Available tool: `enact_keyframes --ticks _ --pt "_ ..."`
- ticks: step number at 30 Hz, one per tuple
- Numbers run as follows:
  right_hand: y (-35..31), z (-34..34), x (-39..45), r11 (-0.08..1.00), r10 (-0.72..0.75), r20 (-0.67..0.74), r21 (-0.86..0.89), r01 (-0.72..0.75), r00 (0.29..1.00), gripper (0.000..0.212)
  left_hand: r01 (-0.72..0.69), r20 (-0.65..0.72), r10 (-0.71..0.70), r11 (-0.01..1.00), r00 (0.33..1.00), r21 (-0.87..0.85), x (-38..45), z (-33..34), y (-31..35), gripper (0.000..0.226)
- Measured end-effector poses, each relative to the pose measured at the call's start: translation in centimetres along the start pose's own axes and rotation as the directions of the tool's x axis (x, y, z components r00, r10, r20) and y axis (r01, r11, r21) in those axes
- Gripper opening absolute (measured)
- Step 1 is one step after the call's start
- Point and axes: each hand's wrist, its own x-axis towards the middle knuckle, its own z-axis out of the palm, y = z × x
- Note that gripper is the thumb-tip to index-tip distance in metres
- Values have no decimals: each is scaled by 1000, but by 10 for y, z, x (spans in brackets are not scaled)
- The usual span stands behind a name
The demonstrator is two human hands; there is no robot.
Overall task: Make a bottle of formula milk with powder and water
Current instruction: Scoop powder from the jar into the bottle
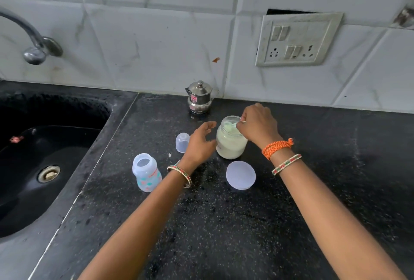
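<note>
black speckled counter point(224, 223): bottle point(146, 172), cap point(182, 142), jar point(230, 143), lid point(240, 175), steel pot point(200, 97).

The jar mouth point(230, 123) is blocked by the right fingers point(243, 123). A cap point(182, 142) stands just left of the left fingers point(209, 126), and bare counter point(336, 145) is seen right of the right fingers.

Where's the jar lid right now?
The lid lies flat on the counter, just in front of the powder jar, between the two forearms.
</note>
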Motion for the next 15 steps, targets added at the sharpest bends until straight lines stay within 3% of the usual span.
enact_keyframes --ticks 3,6,15 --pt "3 2 -10 990 -141 -133 -10 141 981 12 0 34 -1 1000 999 15 -3 -2 -4 57" --pt "7 9 -18 965 -261 -163 -73 252 951 14 -5 63 5 1000 998 3 -8 0 -4 59" --pt "3 13 -15 968 -179 -109 156 194 978 14 3 108 4 998 994 -61 -14 4 -4 60"
